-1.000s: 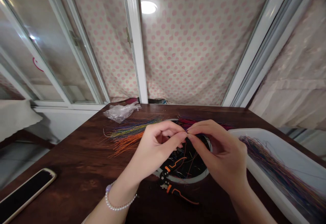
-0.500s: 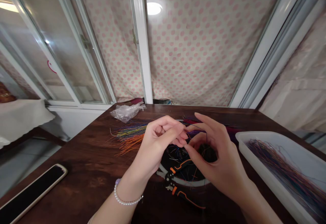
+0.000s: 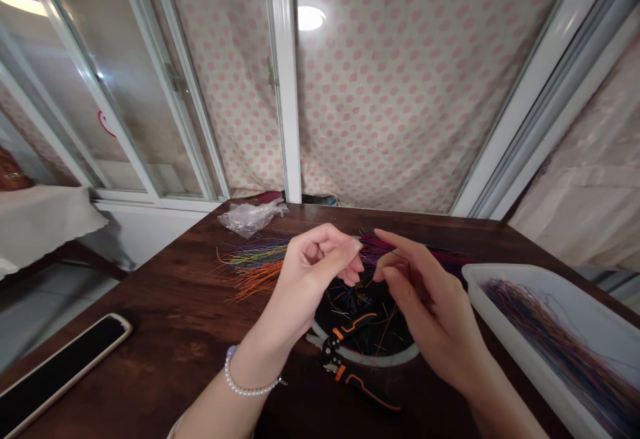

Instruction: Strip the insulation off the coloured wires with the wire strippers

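My left hand [image 3: 313,279], with a pearl bracelet on its wrist, is curled with thumb and fingertips pinched together above a round dark dish [image 3: 367,352] of wire scraps. My right hand [image 3: 425,299] faces it a little apart, its thumb and forefinger pinched on a thin dark wire [image 3: 406,267] that is barely visible. Behind both hands lies a fan of coloured wires [image 3: 255,266], orange, yellow, blue and red. Orange-handled wire strippers [image 3: 350,359] rest across the dish's near rim.
A white tray [image 3: 505,332] holding a bundle of multicoloured wires stands at the right. A phone [image 3: 63,369] lies screen-up near the table's left edge. A crumpled clear plastic bag [image 3: 250,216] sits at the far side by the window frame.
My fingertips met in a joint pinch a second ago; now the hands have drawn slightly apart, the right hand having opened wider and pinched again. The view shifted a little left.
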Tool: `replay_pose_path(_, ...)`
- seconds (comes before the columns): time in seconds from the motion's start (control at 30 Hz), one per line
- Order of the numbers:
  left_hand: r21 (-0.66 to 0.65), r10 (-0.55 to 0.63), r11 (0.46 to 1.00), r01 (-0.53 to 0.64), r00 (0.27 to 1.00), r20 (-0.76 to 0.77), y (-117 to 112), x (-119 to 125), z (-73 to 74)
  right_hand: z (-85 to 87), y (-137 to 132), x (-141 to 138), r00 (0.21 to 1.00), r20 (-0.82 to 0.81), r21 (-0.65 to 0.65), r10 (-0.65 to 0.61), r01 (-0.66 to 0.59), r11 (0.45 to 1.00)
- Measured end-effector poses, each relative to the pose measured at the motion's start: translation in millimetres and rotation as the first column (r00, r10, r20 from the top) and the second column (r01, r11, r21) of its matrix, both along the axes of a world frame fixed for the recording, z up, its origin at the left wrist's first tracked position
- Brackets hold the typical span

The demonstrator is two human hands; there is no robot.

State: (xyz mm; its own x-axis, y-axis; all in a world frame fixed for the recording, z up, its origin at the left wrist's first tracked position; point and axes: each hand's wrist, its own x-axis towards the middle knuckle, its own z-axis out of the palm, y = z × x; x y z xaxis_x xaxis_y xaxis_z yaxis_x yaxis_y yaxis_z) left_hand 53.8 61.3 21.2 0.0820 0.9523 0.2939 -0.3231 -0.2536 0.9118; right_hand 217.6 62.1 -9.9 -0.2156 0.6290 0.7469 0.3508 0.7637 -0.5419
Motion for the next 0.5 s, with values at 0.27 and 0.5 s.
replay_pose_path(0.27, 0.058, 0.055, 0.997, -0.055, 0.998, 0.006, 1.0, -2.6, -0.6, -8.1, 3.1, -4.0, 0.949, -0.312, -0.010, -0.043, 0.042, 0.999)
replay_pose_path(0.5, 0.054, 0.069, 0.996, -0.070, 0.997, 0.024, 0.1, -1.5, -0.1, -6.3, 0.1, -3.5, 0.963, -0.229, 0.107, -0.144, 0.172, 0.979)
